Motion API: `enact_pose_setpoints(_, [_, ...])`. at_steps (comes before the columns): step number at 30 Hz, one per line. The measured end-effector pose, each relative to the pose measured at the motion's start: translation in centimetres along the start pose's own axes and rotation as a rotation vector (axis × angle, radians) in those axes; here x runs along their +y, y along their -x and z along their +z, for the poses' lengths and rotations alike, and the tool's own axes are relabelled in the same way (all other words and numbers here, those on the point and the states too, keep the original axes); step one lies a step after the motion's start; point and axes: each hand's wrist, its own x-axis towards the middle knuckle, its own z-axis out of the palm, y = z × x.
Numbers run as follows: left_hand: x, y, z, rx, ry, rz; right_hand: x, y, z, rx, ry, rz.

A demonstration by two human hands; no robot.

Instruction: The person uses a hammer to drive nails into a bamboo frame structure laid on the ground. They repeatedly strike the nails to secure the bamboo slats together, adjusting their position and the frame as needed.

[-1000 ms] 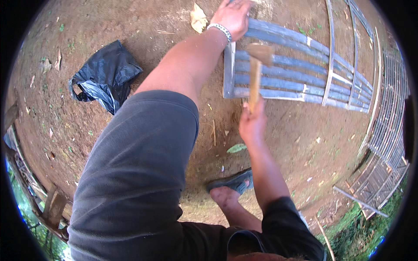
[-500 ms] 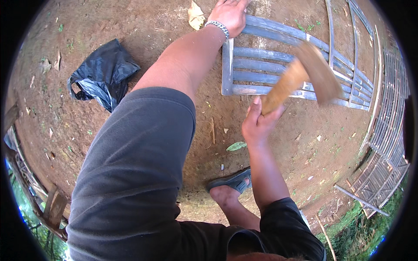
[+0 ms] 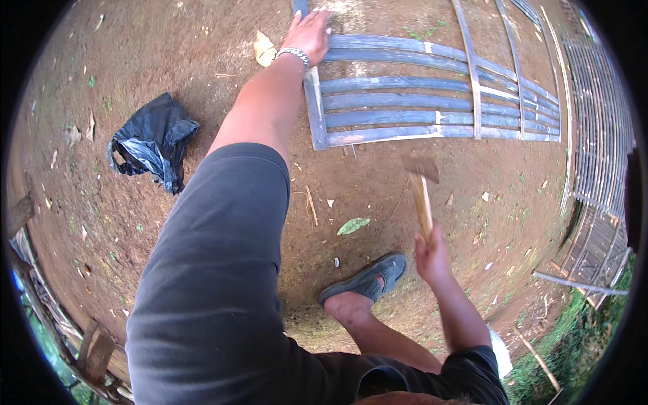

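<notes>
A flat lattice of grey-blue bamboo slats (image 3: 398,102) lies on the dirt ground ahead. My left hand (image 3: 309,37), with a chain bracelet on the wrist, rests on its left end with fingers stretched out. Under that hand, the upper part of the upright end strip (image 3: 316,111) is hidden. In my right hand (image 3: 432,260) is a hatchet (image 3: 422,196), gripped by its wooden handle. The brownish metal head points away from me, short of the lattice's near edge and apart from it.
A crumpled black plastic bag (image 3: 158,138) lies at the left. My sandalled foot (image 3: 368,283) stands below the lattice, near a green leaf (image 3: 354,226). A dry leaf (image 3: 264,48) is beside my left wrist. Bamboo racks (image 3: 599,121) line the far right.
The hatchet has come down and back toward me, away from above the slats. My left hand remains on the lattice's end. The whole view has shifted, placing the lattice further left.
</notes>
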Motion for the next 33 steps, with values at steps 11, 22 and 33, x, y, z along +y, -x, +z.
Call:
enact_pose_setpoints(11, [5.9,14.6,-12.5,-0.170,0.262,-0.235,15.9,9.2,-13.5,-0.246,0.354,0.177])
enact_pose_setpoints(22, [7.7,27.4,-34.6,-1.242,-0.188,-0.561,12.2,-7.0,-10.0,-0.189,0.400,-0.327])
enact_pose_setpoints(33, [7.9,11.5,-23.0,-0.742,-0.074,-0.107,3.5,-15.3,-9.0,-0.395,0.552,-0.511])
